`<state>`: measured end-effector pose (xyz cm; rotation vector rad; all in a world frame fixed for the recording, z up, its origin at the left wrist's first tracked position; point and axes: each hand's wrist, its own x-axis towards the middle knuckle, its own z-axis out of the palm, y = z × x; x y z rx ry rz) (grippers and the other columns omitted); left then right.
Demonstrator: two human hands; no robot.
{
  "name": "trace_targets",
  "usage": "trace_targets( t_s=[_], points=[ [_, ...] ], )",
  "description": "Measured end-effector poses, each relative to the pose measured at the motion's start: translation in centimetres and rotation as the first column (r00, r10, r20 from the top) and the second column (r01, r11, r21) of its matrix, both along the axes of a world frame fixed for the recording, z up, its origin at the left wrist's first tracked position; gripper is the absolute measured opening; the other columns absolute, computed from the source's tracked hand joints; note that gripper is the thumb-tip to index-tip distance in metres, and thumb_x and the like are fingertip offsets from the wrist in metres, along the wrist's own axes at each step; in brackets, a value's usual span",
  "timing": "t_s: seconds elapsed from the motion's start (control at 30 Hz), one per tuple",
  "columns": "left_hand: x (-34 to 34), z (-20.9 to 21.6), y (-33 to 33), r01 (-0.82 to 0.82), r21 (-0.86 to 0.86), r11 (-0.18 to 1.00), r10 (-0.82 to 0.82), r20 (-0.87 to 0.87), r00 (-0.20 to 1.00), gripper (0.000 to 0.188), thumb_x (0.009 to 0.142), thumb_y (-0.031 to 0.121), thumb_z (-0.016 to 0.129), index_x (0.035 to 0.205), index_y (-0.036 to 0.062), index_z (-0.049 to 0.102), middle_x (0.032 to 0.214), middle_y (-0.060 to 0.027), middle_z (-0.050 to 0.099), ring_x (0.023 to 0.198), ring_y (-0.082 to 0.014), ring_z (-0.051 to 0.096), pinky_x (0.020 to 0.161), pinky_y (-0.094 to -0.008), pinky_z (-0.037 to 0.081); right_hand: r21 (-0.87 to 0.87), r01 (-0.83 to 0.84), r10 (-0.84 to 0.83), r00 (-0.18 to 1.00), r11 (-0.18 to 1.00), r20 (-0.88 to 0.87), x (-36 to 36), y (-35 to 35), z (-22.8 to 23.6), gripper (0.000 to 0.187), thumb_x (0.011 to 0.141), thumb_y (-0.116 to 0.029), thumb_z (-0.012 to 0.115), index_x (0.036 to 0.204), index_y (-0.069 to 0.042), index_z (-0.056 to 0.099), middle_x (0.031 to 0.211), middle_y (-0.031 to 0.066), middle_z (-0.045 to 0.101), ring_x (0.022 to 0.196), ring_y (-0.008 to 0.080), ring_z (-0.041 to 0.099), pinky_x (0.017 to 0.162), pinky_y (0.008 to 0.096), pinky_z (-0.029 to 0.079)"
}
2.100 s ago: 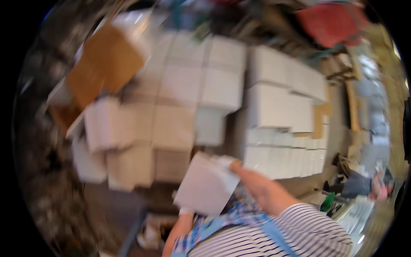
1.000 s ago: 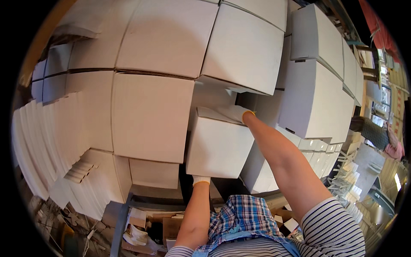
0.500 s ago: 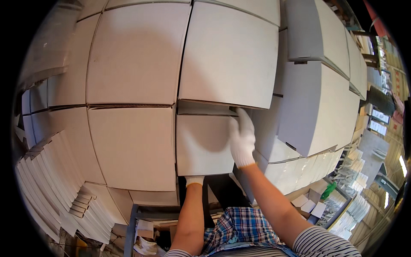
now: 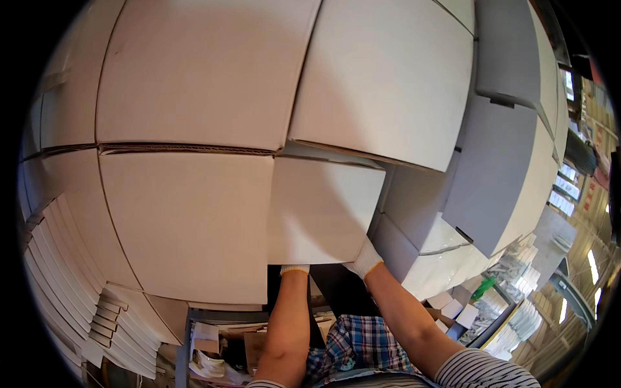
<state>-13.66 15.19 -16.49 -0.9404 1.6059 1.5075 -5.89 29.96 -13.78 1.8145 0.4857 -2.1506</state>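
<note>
A white cardboard box [image 4: 323,210] sits in a gap in a tall stack of white boxes [image 4: 194,84], level with its neighbours. My left hand [image 4: 294,269], in a white glove, is under the box's lower edge, mostly hidden. My right hand [image 4: 364,260], also gloved, presses the box's lower right corner from below. Both forearms rise from the lower edge of the view.
More white boxes [image 4: 498,161] stack to the right. Flat folded cartons [image 4: 65,278] lean in a row at the lower left. A metal rack [image 4: 194,349] with papers stands below. Small packages [image 4: 453,307] lie at the lower right.
The box has slid deeper into the gap in the stack. My right hand moved from the box's front face down to its lower right corner. The view came closer.
</note>
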Motion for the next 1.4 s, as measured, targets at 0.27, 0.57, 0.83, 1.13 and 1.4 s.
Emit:
trace_targets(
  t_s=[0.27, 0.57, 0.83, 1.13, 1.4],
  points=[
    [-0.4, -2.7, 0.0, 0.406, -0.142, 0.903, -0.417, -0.056, 0.907, 0.044, 0.106, 0.029, 0.048, 0.139, 0.0001, 0.050, 0.138, -0.0175, 0.056, 0.120, -0.0280, 0.058, 0.100, -0.0353, 0.050, 0.258, -0.232, 0.289, 0.934, 0.938, -0.212, 0.1, 1.6, -2.4, 0.029, 0.105, -0.019, 0.043, 0.126, -0.005, 0.057, 0.116, 0.0079, 0.065, 0.101, 0.0228, 0.065, 0.085, 0.0362, 0.057],
    [-3.2, 0.3, 0.4, 0.629, -0.298, 0.718, -0.669, -0.048, 0.742, 0.044, 0.102, 0.030, 0.054, 0.134, 0.0010, 0.057, 0.136, -0.0181, 0.059, 0.125, -0.0325, 0.056, 0.101, -0.0394, 0.049, 0.040, -0.099, 0.106, 0.966, 0.994, -0.234, -1.8, 2.4, -2.6, 0.031, 0.105, -0.018, 0.042, 0.130, -0.005, 0.055, 0.119, 0.0079, 0.064, 0.101, 0.0232, 0.065, 0.085, 0.0369, 0.058],
    [-0.8, -3.1, -0.2, 0.521, -0.301, 0.799, -0.593, -0.249, 0.765, 0.040, 0.104, 0.025, 0.049, 0.134, 0.0000, 0.054, 0.138, -0.0156, 0.057, 0.120, -0.0299, 0.058, 0.100, -0.0385, 0.049, -0.015, 0.033, -0.034, 0.999, 0.999, -0.035, -4.3, 1.3, 1.4, 0.048, 0.106, -0.040, 0.045, 0.139, -0.005, 0.049, 0.136, 0.0147, 0.055, 0.121, 0.0287, 0.057, 0.094, 0.0445, 0.054],
    [8.3, 7.6, -3.9, -0.322, 0.267, 0.908, 0.187, 0.429, 0.884, 0.069, 0.104, 0.055, 0.039, 0.147, 0.0004, 0.045, 0.143, -0.0214, 0.054, 0.124, -0.0341, 0.056, 0.106, -0.0446, 0.041, 0.054, -0.580, 0.571, 0.812, 0.813, 0.121, 2.5, -1.5, 13.3, 0.038, 0.100, -0.038, 0.057, 0.121, -0.007, 0.056, 0.094, 0.0033, 0.060, 0.085, 0.0169, 0.061, 0.071, 0.0323, 0.052],
    [11.0, 17.2, -6.2, -0.057, 0.177, 0.983, -0.010, 0.353, 0.936, 0.071, 0.102, 0.056, 0.045, 0.143, -0.0020, 0.048, 0.135, -0.0211, 0.060, 0.116, -0.0323, 0.061, 0.098, -0.0436, 0.047, 0.113, -0.585, 0.595, 0.796, 0.803, -0.113, 6.5, 2.3, 21.1, 0.039, 0.102, -0.027, 0.056, 0.135, -0.006, 0.054, 0.088, -0.0016, 0.053, 0.066, 0.0071, 0.048, 0.053, 0.0222, 0.039]
  ],
)
